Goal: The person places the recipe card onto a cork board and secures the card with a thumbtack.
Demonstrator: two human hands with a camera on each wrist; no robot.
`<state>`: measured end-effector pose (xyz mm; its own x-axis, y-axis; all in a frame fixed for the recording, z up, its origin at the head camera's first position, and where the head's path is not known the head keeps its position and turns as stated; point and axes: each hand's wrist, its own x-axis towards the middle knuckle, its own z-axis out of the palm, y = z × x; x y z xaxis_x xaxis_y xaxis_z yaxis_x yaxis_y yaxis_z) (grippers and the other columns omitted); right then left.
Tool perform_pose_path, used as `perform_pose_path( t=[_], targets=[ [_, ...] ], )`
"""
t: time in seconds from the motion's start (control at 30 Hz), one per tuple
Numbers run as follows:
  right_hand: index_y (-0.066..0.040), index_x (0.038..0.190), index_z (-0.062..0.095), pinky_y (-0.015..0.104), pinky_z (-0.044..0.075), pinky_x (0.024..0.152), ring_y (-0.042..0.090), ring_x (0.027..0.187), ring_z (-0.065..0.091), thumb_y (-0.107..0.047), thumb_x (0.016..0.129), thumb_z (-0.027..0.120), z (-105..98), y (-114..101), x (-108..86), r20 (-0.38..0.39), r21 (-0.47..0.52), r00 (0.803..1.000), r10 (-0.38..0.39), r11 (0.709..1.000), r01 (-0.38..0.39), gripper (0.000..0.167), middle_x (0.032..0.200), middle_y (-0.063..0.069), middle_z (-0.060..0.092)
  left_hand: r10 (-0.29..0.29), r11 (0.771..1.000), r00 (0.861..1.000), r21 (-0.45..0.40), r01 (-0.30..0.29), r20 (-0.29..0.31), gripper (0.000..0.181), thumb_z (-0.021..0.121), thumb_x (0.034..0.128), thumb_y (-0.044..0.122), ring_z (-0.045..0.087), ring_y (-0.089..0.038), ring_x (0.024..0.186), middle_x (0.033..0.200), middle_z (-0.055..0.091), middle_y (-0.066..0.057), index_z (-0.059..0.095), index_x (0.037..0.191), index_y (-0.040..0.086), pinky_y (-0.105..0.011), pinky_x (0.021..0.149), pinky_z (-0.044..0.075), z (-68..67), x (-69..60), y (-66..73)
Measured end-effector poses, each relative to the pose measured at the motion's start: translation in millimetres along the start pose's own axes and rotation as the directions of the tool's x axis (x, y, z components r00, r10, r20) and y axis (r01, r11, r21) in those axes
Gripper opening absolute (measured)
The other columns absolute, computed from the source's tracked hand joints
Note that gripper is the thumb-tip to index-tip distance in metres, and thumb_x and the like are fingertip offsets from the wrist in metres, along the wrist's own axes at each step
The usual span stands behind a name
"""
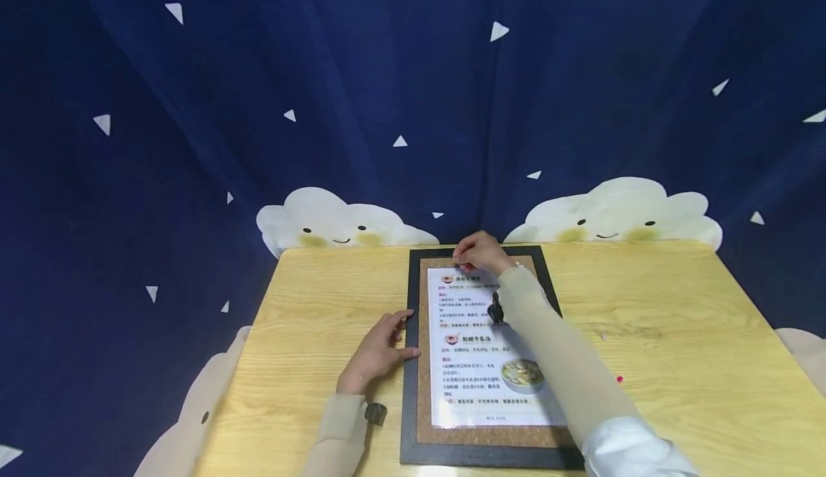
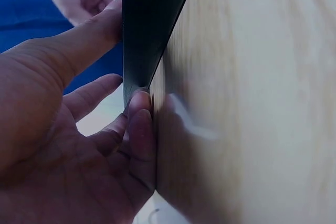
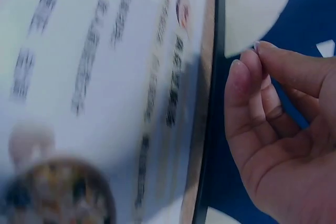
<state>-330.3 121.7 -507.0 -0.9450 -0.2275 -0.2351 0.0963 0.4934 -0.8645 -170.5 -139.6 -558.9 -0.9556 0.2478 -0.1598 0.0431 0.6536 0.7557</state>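
Observation:
On the table lies a dark-framed corkboard (image 1: pixel 424 391), bearing a white printed sheet (image 1: pixel 474 391) with text and pictures of bowls. My left hand (image 1: pixel 379 353) rests against the frame's left edge. Its thumb and index finger are stretched out to touch the frame, and the other fingers bend loosely beside it, as the left wrist view shows. At the board's top edge, my right hand (image 1: pixel 482 253) pinches with thumb and fingertips together. A tiny pale thing (image 3: pixel 256 46) seems to show at those tips, too small to make out. My right forearm covers part of the sheet.
To the right of the board, a small red pin-like piece (image 1: pixel 619 378) and a faint pinkish bit (image 1: pixel 603 336) lie on the wooden table (image 1: pixel 697 333). A dark blue curtain (image 1: pixel 400 90) with clouds hangs close behind the table's far edge.

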Motion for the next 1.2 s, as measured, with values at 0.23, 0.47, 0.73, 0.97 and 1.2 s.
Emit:
perform_pose_path(
  t=[0.23,0.47,0.73,0.97,1.2],
  targets=[
    [-0.001,0.089,0.074,0.026,0.054,0.064,0.012,0.066,0.061,0.002,0.092,0.072,26.9,-8.7,12.7,-0.056,-0.005,0.998,0.023,1.0,-0.023,0.005,0.078,0.006,0.07,0.001,1.0,1.0,0.017,-0.001,-0.001,0.079,0.087,0.0843,0.027,0.051,-0.018,0.098,0.121,0.058,-0.005,0.051,0.153,0.016,-0.033,0.085,0.045,-1.4,-0.2,-0.6],
    [-0.001,0.088,0.073,0.022,0.05,0.055,0.012,0.061,0.059,0.003,0.091,0.071,42.8,-1.8,20.3,-0.068,-0.012,0.995,0.066,0.998,-0.067,0.005,0.073,0.005,0.067,0.033,0.999,0.999,0.008,-0.033,0.008,0.078,0.087,0.0854,0.027,0.05,-0.016,0.095,0.119,0.057,-0.005,0.051,0.153,0.014,-0.029,0.082,0.044,1.9,1.6,0.3],
    [-0.001,0.086,0.072,0.022,0.046,0.05,0.011,0.053,0.056,-0.001,0.087,0.067,53.7,10.8,24.1,-0.104,-0.059,0.989,0.1,0.993,-0.107,0.005,0.062,0.001,0.061,0.015,1.0,1.0,0.015,-0.016,0.016,0.078,0.087,0.085,0.027,0.05,-0.017,0.096,0.118,0.057,-0.003,0.051,0.154,0.016,-0.029,0.082,0.044,4.8,-2.1,2.2],
    [-0.005,0.088,0.073,0.024,0.043,0.051,0.011,0.053,0.054,-0.009,0.09,0.067,62.0,2.5,27.0,-0.124,-0.16,0.979,0.16,0.971,-0.179,0.008,0.061,-0.001,0.06,-0.001,1.0,1.0,0.02,0.001,0.007,0.078,0.087,0.0853,0.026,0.049,-0.017,0.095,0.116,0.056,-0.003,0.05,0.154,0.016,-0.029,0.081,0.043,2.3,-5.5,0.9],
    [-0.008,0.076,0.07,0.025,0.04,0.049,0.013,0.052,0.053,-0.012,0.089,0.068,59.2,-7.1,30.2,-0.154,-0.193,0.969,0.192,0.956,-0.22,0.014,0.058,0.001,0.058,0.018,1.0,1.0,0.016,-0.018,-0.013,0.076,0.086,0.0863,0.027,0.049,-0.016,0.094,0.113,0.055,-0.003,0.051,0.153,0.016,-0.028,0.08,0.042,0.8,-3.7,-0.1]
  ],
)
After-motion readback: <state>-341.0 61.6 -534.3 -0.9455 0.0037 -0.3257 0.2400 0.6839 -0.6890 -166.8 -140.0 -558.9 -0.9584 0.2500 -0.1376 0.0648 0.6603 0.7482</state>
